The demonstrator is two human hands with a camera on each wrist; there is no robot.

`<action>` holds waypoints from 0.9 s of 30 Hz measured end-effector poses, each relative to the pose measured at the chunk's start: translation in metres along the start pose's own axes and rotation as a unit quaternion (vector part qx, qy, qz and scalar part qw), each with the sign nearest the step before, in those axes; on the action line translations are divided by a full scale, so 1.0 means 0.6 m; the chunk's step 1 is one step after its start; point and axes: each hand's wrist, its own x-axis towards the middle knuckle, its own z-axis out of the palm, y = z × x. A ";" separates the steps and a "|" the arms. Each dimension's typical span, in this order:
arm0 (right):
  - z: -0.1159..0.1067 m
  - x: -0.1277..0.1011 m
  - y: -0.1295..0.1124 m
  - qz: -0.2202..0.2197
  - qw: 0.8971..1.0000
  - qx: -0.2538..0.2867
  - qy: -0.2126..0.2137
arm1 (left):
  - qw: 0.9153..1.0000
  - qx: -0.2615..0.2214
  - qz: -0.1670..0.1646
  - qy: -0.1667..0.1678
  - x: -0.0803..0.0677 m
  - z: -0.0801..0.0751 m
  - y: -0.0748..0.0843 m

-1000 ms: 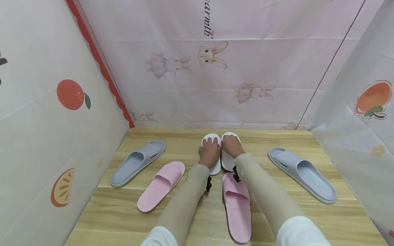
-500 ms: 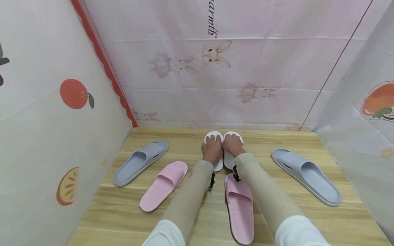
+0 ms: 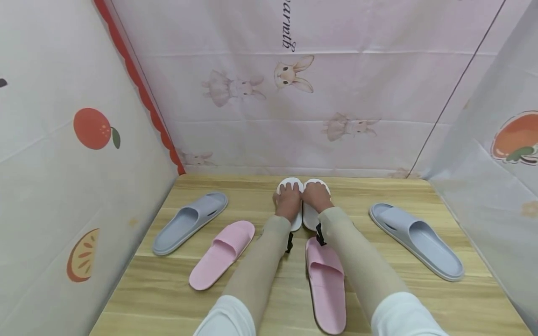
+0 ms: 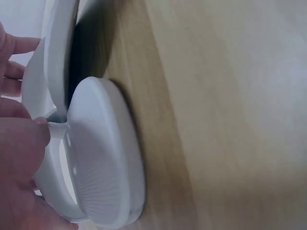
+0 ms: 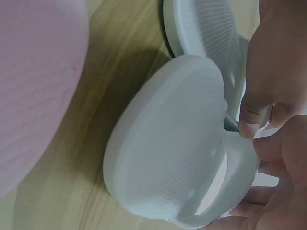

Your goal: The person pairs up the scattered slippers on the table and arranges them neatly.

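Observation:
In the head view, two white slippers stand side by side near the back of the wooden floor. My left hand (image 3: 288, 200) grips the left white slipper (image 3: 297, 224) over its strap, fingers spread toward the toe. My right hand (image 3: 317, 196) holds the right white slipper (image 3: 310, 219) by its strap the same way. Seen from the right wrist, both thumbs meet where the two straps come together, and the right slipper's ribbed footbed (image 5: 168, 143) faces the camera. The left wrist view has my left fingers (image 4: 14, 72) around a strap; the hands cover much of both straps.
Pink slippers lie nearer me, one angled at left (image 3: 222, 254), one behind the right white slipper (image 3: 325, 289). Grey-blue slippers rest at far left (image 3: 191, 221) and far right (image 3: 416, 240). Fabric-covered walls enclose the back (image 3: 260, 140) and both sides.
Both hands and the white slippers have shifted slightly away from me toward the back wall. The pink and grey-blue slippers keep their places; the head view sways a little.

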 end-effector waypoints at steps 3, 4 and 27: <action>0.000 0.002 -0.001 0.003 1.000 0.003 -0.002 | 1.000 0.012 0.004 0.006 0.001 0.002 -0.004; 0.000 0.002 0.000 0.005 1.000 0.005 -0.003 | 1.000 0.017 0.005 0.007 0.001 0.003 -0.006; 0.008 -0.055 0.040 -0.051 0.995 -0.062 0.061 | 0.998 -0.024 0.019 -0.062 -0.014 -0.055 -0.038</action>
